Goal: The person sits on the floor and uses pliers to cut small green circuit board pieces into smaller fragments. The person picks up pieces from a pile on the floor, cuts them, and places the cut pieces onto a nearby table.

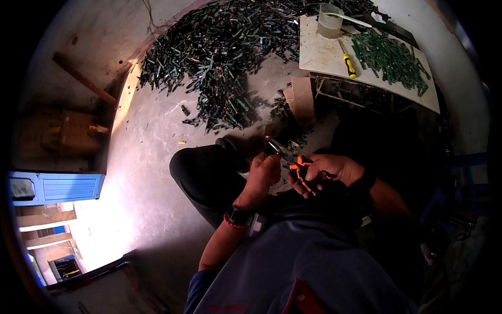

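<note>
In my right hand [323, 168] is a pair of pliers with orange handles [301, 172], its jaws pointing up and to the left toward my left hand. My left hand [263, 172] is closed around a small dark, shiny part [274, 146] that sticks out above the fingers near the plier jaws. Whether the jaws touch that part cannot be told. Both hands are above my lap, close together. Beyond them a large heap of dark, narrow strip-like pieces [219, 59] lies on the concrete floor.
At the upper right a white board [317, 57] on a metal frame bears green circuit-board strips [392, 62], a yellow-and-black screwdriver [349, 66] and a clear plastic cup [329, 27]. Brown cardboard [302, 98] stands by its edge. A blue door [70, 187] is at the left.
</note>
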A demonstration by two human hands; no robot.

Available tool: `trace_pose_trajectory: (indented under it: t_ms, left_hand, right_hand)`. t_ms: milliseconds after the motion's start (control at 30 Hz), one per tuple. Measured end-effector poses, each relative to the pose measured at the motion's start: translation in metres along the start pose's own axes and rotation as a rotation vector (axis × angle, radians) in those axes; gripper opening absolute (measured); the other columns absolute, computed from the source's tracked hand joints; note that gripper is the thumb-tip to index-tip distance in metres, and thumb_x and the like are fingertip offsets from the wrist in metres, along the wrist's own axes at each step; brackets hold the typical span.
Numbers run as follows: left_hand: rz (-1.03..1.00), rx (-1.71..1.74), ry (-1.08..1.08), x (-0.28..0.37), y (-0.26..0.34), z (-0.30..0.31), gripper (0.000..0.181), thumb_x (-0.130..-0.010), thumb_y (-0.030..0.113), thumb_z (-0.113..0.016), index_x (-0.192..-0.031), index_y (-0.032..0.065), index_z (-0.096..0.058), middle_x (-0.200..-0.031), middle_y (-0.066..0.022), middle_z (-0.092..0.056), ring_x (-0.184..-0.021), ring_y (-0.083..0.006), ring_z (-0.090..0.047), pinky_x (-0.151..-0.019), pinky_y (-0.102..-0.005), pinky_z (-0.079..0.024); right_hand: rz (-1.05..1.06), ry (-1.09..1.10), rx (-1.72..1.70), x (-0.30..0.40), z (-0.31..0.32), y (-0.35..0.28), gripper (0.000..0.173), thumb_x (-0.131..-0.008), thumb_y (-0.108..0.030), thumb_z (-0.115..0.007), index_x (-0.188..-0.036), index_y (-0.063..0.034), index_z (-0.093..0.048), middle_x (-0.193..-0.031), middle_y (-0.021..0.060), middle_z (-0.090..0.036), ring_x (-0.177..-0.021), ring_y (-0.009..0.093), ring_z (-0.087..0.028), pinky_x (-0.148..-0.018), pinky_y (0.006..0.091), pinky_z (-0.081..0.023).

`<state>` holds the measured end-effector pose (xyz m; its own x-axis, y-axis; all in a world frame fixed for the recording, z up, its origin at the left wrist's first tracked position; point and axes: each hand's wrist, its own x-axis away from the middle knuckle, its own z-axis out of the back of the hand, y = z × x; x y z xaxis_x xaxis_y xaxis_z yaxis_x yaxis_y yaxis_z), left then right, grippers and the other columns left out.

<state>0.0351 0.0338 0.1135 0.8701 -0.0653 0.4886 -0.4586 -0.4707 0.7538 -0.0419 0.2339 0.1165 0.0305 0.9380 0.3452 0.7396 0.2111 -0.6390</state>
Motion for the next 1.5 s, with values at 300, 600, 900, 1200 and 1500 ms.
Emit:
trace_pose_trajectory:
  t_ms: [300, 600, 900, 1200, 1500]
  left_hand:
    - [0.022, -0.004, -0.035, 0.004, 0.002, 0.001, 0.029, -0.093, 0.019, -0.046, -0.065, 0.0135, -0.041, -0.054, 0.0060, -0.033, -0.046, -0.0047, -0.029, -0.042, -0.0221, -0.023]
    - [-0.010, -0.061, -0.043, 0.004, -0.002, 0.007, 0.041, -0.095, 0.040, -0.036, -0.070, 0.0087, -0.044, -0.052, 0.0020, -0.034, -0.044, -0.0083, -0.030, -0.043, -0.0234, -0.024]
    - [0.013, -0.084, -0.004, -0.001, 0.000, -0.002, 0.051, -0.097, 0.049, -0.028, -0.069, 0.0089, -0.043, -0.050, 0.0008, -0.036, -0.040, -0.0088, -0.029, -0.040, -0.0238, -0.023]
    - [0.154, 0.163, 0.045, 0.001, -0.007, 0.005, 0.047, -0.096, 0.050, -0.034, -0.079, 0.0088, -0.047, -0.052, 0.0017, -0.031, -0.042, -0.0088, -0.027, -0.039, -0.0224, -0.021]
    - [0.094, 0.250, 0.055, 0.003, 0.001, 0.004, 0.046, -0.095, 0.051, -0.036, -0.076, 0.0093, -0.045, -0.049, 0.0022, -0.029, -0.039, -0.0085, -0.023, -0.037, -0.0223, -0.020]
  right_hand:
    - [-0.009, -0.010, -0.035, -0.001, 0.007, 0.002, 0.031, -0.081, -0.022, -0.054, -0.104, -0.0018, -0.058, -0.083, 0.0154, -0.065, -0.068, 0.020, -0.065, -0.048, 0.0205, -0.042]
    - [0.031, 0.045, -0.228, -0.004, 0.006, 0.013, 0.034, -0.091, -0.033, -0.054, -0.104, -0.0012, -0.058, -0.083, 0.0155, -0.065, -0.069, 0.023, -0.065, -0.058, 0.0321, -0.050]
    - [0.077, 0.004, -0.278, 0.002, 0.013, 0.017, 0.039, -0.092, -0.038, -0.052, -0.094, 0.0004, -0.058, -0.075, 0.0125, -0.060, -0.059, 0.020, -0.061, -0.049, 0.0315, -0.050]
    - [0.047, 0.362, 0.360, -0.004, 0.005, 0.010, 0.027, -0.090, -0.027, -0.056, -0.091, -0.0001, -0.057, -0.071, 0.0129, -0.062, -0.057, 0.026, -0.062, -0.049, 0.0357, -0.049]
    - [0.246, 0.580, 0.971, -0.006, 0.006, 0.025, 0.029, -0.087, -0.028, -0.058, -0.091, 0.0003, -0.058, -0.072, 0.0134, -0.062, -0.066, 0.026, -0.060, -0.062, 0.0356, -0.047]
